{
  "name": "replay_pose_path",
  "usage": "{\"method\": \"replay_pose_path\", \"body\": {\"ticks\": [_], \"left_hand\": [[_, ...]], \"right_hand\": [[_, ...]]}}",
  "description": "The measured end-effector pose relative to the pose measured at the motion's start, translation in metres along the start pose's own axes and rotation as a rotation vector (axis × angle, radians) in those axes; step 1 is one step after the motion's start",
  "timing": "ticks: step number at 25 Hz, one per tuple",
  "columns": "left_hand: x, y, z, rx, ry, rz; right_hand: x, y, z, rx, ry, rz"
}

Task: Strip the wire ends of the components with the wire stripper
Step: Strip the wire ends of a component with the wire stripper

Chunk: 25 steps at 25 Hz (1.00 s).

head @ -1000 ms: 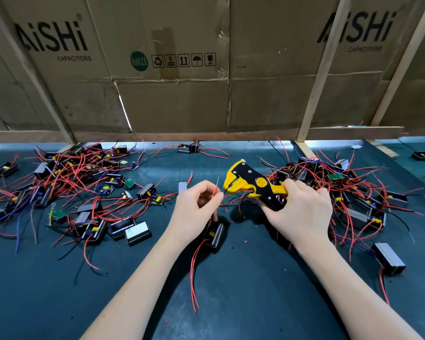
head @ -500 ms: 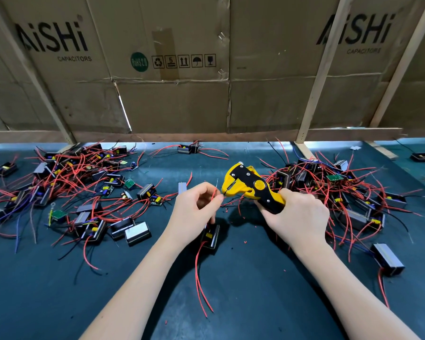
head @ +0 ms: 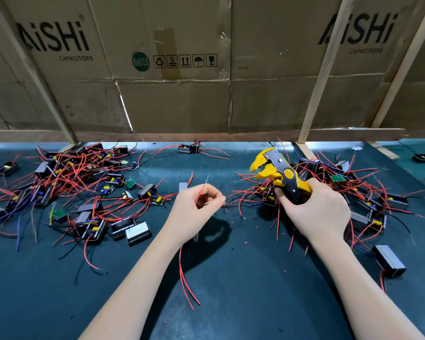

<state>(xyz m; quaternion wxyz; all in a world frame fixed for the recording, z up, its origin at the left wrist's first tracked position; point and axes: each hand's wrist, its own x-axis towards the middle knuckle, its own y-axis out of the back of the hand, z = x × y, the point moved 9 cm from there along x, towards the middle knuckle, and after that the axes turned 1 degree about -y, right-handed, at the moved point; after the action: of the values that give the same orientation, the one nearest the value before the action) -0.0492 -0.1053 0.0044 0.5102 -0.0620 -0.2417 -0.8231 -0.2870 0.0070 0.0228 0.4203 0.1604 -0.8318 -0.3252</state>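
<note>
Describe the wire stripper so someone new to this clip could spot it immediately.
Look at the dark green table, right of centre, by the right tangle of red-wired components. The right hand grips the wire stripper there. It is the only yellow-and-black tool in view.

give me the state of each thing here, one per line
wire stripper: gripped by the handles, jaws open with no wire in them
right hand: grips the stripper handles
left hand: pinches a red wire
red wire: held upright, bare tip showing
left pile of components: tangled on the mat
right pile of components: tangled on the mat
insulation bits: scattered between the hands
</note>
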Motion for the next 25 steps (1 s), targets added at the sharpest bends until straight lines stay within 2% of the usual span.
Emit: {"method": "replay_pose_path", "body": {"ticks": [5, 9, 16, 22, 25], "left_hand": [[-0.001, -0.002, 0.0, 0.065, 0.009, -0.024], [-0.003, -0.01, 0.001, 0.288, -0.028, -0.084], [0.001, -0.016, -0.005, 0.551, 0.104, -0.01], [0.0, -0.004, -0.012, 0.467, 0.15, -0.105], [0.01, 0.0, 0.002, 0.946, 0.094, -0.177]], "right_hand": [[-0.001, 0.003, -0.008, 0.042, 0.048, 0.02], [-0.003, 0.007, 0.003, 0.031, 0.044, 0.016], [0.002, 0.018, 0.01, 0.081, 0.004, 0.038], [-0.002, 0.032, -0.007, 0.252, -0.046, -0.015], [-0.003, 0.044, -0.017, 0.341, -0.037, 0.002]]}}
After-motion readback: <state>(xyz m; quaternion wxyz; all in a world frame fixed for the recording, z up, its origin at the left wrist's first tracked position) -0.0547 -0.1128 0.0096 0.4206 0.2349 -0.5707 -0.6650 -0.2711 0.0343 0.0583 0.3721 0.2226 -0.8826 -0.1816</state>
